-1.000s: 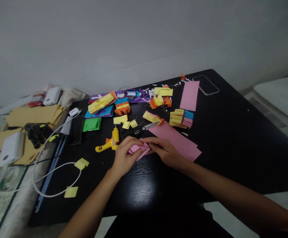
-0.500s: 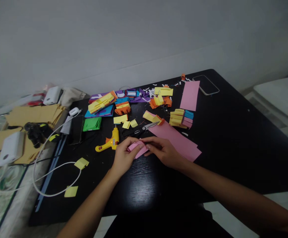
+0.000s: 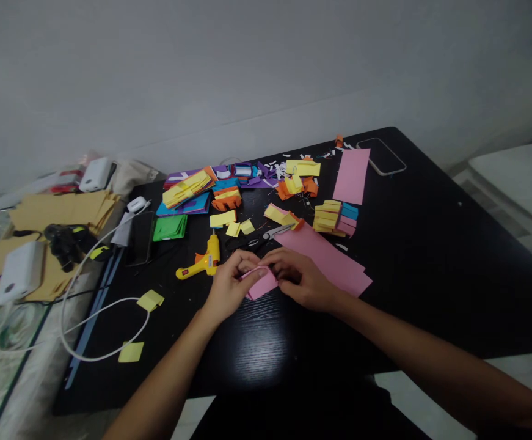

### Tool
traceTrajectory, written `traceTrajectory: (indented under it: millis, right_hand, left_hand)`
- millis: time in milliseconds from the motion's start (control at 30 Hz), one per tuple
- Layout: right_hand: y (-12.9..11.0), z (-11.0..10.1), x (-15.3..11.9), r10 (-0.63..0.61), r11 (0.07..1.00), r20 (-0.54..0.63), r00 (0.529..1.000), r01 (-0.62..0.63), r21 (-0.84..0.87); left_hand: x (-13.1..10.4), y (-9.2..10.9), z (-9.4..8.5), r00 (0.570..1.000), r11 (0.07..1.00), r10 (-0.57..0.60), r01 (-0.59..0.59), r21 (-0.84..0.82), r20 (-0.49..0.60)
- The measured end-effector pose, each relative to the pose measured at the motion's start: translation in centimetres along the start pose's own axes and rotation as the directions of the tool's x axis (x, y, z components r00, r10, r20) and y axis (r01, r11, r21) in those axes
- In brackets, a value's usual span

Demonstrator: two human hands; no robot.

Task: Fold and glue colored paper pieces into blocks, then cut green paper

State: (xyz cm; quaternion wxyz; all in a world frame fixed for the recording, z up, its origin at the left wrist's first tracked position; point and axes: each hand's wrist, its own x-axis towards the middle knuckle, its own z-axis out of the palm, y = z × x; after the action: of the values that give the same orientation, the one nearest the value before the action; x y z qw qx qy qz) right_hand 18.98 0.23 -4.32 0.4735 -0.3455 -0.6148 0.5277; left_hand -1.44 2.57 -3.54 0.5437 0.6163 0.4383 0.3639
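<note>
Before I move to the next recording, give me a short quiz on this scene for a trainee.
1. What colour is the paper in the left hand?
2. True or false: the right hand is holding the glue gun.
3. Which tool lies just beyond the hands: A, hammer; B, scissors; C, stapler?

Key:
1. Pink.
2. False; it lies on the table.
3. B.

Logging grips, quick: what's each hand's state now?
Left hand: closed, holding folded pink paper.
Right hand: at the paper's edge; grip can't be told.
</note>
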Motion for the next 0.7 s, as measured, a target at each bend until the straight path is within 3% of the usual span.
traceTrajectory:
  millis: [200, 467, 700]
  right_hand:
    - [-0.1, 0.1, -0.1, 0.032, 0.995, 0.030, 0.999, -0.029, -0.099]
    - [0.5, 0.1, 0.0, 0.057, 0.989, -0.059, 0.997, -0.065, -0.130]
    - [0.7, 0.0, 0.1, 0.039, 0.992, -0.050, 0.998, -0.045, -0.116]
  left_hand:
    - [0.2, 0.3, -0.4, 0.996, 0.998, -0.067, 0.066, 0.011, 0.065]
    - [0.5, 0.6, -1.0, 0.998, 0.989, 0.058, -0.055, 0.136, -0.024]
    - [0.6, 0.3, -1.5, 0.996, 0.984, 0.079, -0.073, 0.160, -0.033]
